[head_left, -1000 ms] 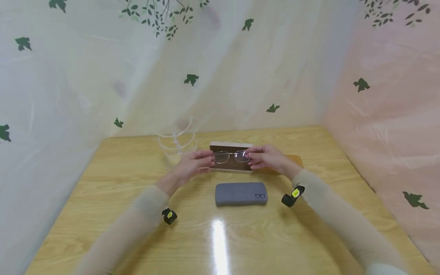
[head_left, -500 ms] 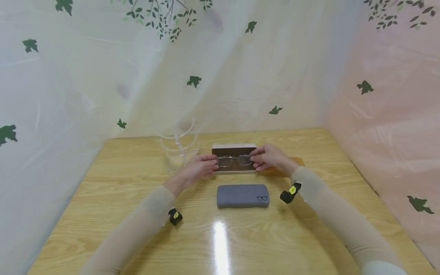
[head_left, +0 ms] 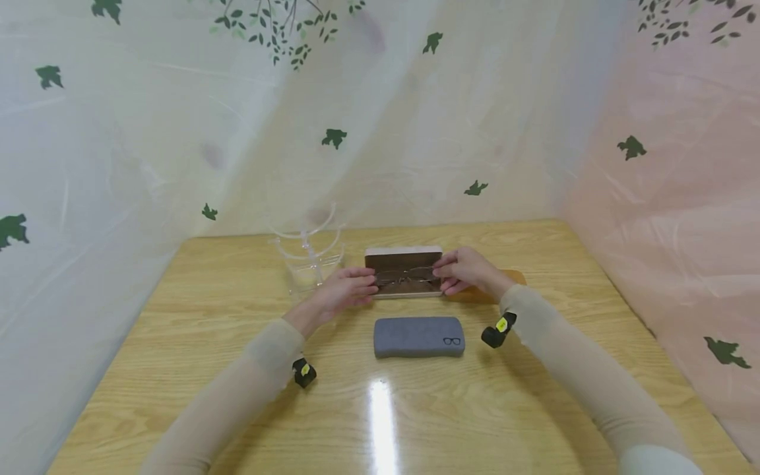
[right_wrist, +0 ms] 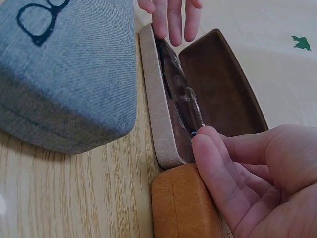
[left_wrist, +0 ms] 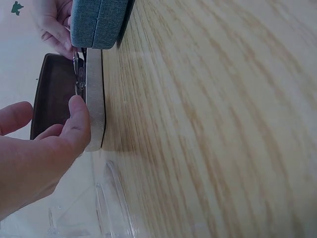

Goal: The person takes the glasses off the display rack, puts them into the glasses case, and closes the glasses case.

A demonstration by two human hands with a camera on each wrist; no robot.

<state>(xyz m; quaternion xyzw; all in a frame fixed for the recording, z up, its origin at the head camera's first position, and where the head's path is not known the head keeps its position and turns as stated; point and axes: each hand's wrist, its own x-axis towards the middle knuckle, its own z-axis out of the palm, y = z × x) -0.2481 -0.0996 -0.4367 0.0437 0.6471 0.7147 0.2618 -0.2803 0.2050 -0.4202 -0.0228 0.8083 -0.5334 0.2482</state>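
Observation:
Thin-rimmed eyeglasses (head_left: 406, 277) lie low in an open glasses case (head_left: 402, 260) with a brown lining and pale outside. My left hand (head_left: 344, 290) holds their left end; in the left wrist view its thumb (left_wrist: 77, 106) presses at the frame while one finger sticks out. At the opposite end, my right hand (head_left: 466, 270) pinches the frame between thumb and finger, as the right wrist view shows. Seen from there, the lenses (right_wrist: 176, 82) sit inside the case's base, and the lid (right_wrist: 220, 82) stands up behind them.
A closed grey-blue glasses case (head_left: 419, 338) with a glasses print lies in front of the open one. An orange-brown case (head_left: 513, 277) is partly under my right hand. Left of the open case stands a clear acrylic display stand (head_left: 305, 257).
Both hands have lowered the eyeglasses into the open case. The lenses, which faced me upright, have tipped over to lie flatter. The grey-blue case stays where it was.

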